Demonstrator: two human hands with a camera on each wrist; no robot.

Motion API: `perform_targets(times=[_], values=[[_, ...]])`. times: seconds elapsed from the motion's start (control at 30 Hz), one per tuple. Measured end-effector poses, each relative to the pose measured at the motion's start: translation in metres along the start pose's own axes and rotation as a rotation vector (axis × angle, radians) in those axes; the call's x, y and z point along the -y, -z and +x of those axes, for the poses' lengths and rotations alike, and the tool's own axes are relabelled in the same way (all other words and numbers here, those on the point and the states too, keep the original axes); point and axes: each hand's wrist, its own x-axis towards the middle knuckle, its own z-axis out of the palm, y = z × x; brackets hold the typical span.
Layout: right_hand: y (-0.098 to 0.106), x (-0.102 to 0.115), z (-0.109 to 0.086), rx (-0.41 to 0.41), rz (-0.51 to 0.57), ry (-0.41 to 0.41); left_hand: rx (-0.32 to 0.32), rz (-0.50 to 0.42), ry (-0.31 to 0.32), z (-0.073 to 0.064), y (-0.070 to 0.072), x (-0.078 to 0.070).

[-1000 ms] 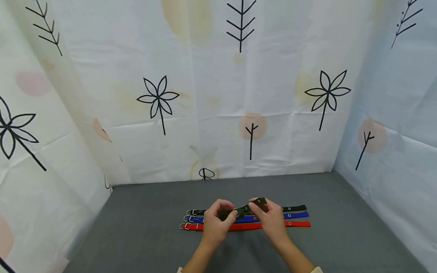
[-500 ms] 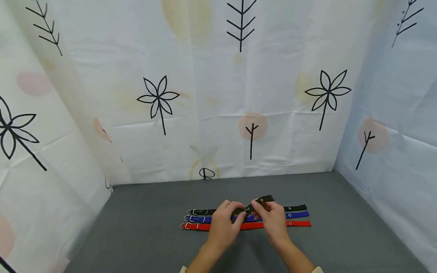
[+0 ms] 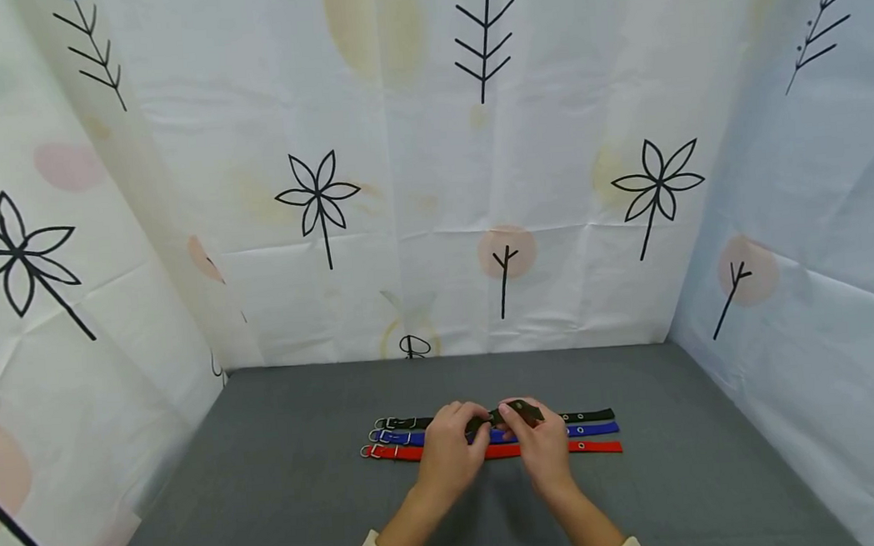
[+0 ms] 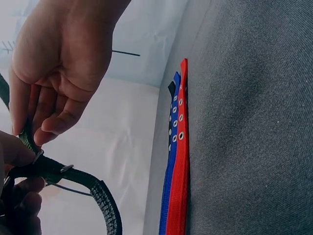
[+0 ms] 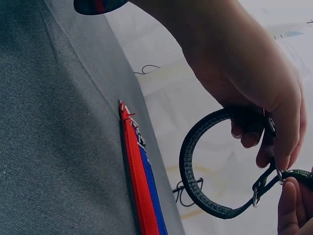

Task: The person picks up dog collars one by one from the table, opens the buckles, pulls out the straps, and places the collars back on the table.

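Observation:
A dark green collar (image 5: 186, 161) is bent into a loop and held up off the table between both hands. In the head view my left hand (image 3: 448, 452) grips it near its metal buckle (image 5: 281, 176). To the right, my right hand (image 3: 544, 450) pinches the strap's end between thumb and fingers, and a bit of green strap shows above them. Seen in the right wrist view, the strap runs past the buckle toward the right fingertips, close to the left ones. A small metal ring (image 5: 255, 198) sits on the band. The fingers hide part of the buckle.
Below the hands, a black collar (image 3: 592, 416), a blue collar (image 3: 593, 430) and a red collar (image 3: 596, 447) lie straight, side by side, buckles to the left and eyelets to the right. The grey tabletop (image 3: 292, 482) meets patterned white cloth walls (image 3: 414, 141) behind and at both sides.
The left hand has shifted right, closer to the right hand, with the green collar. The strap end rose in the right hand and is now lower again, with that hand slightly further left.

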Motion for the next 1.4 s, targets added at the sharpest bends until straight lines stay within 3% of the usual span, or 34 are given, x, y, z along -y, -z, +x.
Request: perform_targets(times=[0.2,0.53,0.87,1.0,1.13,1.23,1.4], values=[[-0.001,0.001,-0.003,0.019,-0.053,0.028,0.006,-0.016,0.043,0.0,0.001,-0.001],[-0.003,0.006,-0.008,0.03,-0.043,0.034,0.067,-0.072,0.063,-0.004,0.0,0.004],[-0.001,0.001,-0.003,0.047,0.087,-0.199,0.205,-0.221,0.134,-0.007,0.0,0.014],[0.002,0.001,-0.001,0.051,0.13,-0.266,0.249,-0.268,0.127,-0.009,-0.002,0.017],[0.003,0.001,0.0,0.047,0.165,-0.324,0.235,-0.303,0.112,-0.01,-0.003,0.019],[0.003,0.001,-0.001,0.047,0.177,-0.341,0.188,-0.313,0.093,-0.011,-0.003,0.02],[0.0,0.001,-0.002,0.045,0.168,-0.28,0.121,-0.345,0.078,-0.012,-0.005,0.022]])
